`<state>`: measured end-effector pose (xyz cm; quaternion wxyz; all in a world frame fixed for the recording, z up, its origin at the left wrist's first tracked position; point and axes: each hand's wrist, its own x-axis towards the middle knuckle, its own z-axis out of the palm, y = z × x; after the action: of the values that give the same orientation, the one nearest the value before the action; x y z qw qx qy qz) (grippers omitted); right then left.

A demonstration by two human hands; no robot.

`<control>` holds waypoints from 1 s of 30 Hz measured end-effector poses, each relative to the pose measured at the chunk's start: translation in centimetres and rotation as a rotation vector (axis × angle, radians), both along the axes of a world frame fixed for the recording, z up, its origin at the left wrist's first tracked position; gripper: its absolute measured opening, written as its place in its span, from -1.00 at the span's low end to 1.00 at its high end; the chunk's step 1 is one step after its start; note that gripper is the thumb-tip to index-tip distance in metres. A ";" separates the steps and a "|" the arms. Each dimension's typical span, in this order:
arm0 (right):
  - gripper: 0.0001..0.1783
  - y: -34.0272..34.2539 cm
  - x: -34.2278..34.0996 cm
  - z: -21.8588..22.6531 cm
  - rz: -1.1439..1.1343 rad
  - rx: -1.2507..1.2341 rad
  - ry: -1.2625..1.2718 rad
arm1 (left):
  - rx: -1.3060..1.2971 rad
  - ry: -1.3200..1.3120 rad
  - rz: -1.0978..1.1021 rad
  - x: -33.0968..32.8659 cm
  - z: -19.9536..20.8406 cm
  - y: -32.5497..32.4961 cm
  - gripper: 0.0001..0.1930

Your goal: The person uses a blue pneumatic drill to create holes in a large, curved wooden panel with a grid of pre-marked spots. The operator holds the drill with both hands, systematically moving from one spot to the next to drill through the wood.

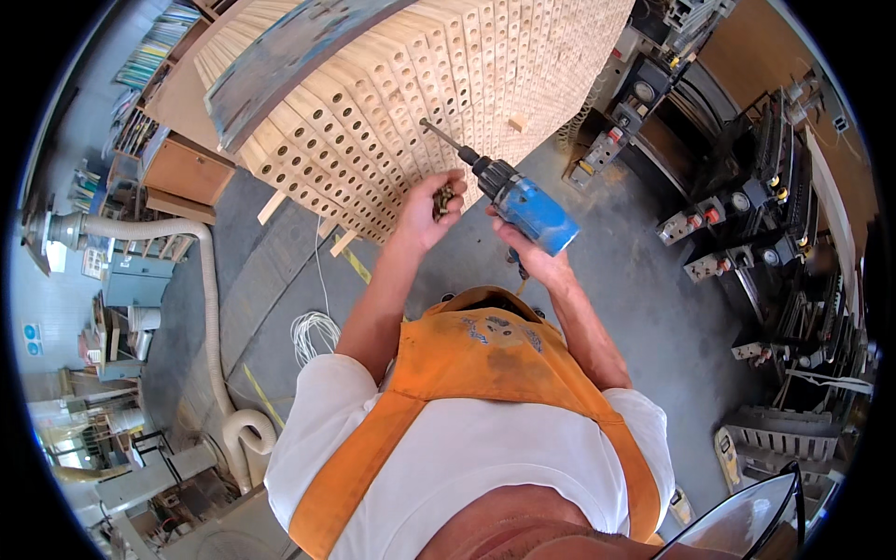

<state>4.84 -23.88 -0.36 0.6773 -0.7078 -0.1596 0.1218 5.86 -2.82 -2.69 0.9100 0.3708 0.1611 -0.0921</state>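
Note:
My right hand (532,252) grips a blue cordless drill (536,211). From its black chuck a long thin bit (441,133) points up and left toward the wooden stack, and I cannot tell whether the tip touches it. Curled fingers of my left hand (431,213) hold several small brass-coloured metal pieces (442,201), partly hidden in the palm. Ahead of both hands stands a large stack of pale wooden strips (383,112) with rows of round holes. Holes toward its left end look darker inside. A small wooden block (517,122) sits against the face.
A long paint-stained board (280,65) lies across the stack. White cable (315,338) is coiled on the floor at the left, near a ribbed hose (211,308). Dark machinery with gauges (719,215) lines the right. A brown cabinet (187,170) stands at left.

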 end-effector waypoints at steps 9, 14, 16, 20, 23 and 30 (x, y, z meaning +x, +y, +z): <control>-0.64 0.2 0.2 -0.7 0.003 -0.018 -0.033 | -0.033 0.073 -0.101 -2.4 -2.5 -1.1 -0.68; -0.64 0.1 0.1 -0.2 0.027 0.131 0.030 | -0.127 -0.009 -0.120 -3.0 -2.3 -0.4 -0.68; -0.64 -0.3 0.2 -0.5 0.028 -0.010 -0.076 | -0.096 -0.044 -0.077 -2.9 -1.3 0.2 -0.68; -0.65 -2.2 -1.2 -0.9 0.030 -0.168 -0.163 | -0.056 -0.128 0.074 -2.5 0.2 1.8 -0.72; -0.65 -3.0 -1.7 -0.8 0.059 0.079 0.013 | -0.063 -0.153 0.131 -2.5 1.8 2.1 -0.79; -0.64 -5.5 -0.3 -2.7 0.228 0.224 0.230 | 0.060 -0.135 -0.009 -2.1 2.9 2.4 -0.75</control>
<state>4.53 -29.38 -3.03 0.7473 -0.5869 -0.1729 0.2594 3.73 -0.43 0.25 0.9069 0.4038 0.1003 -0.0660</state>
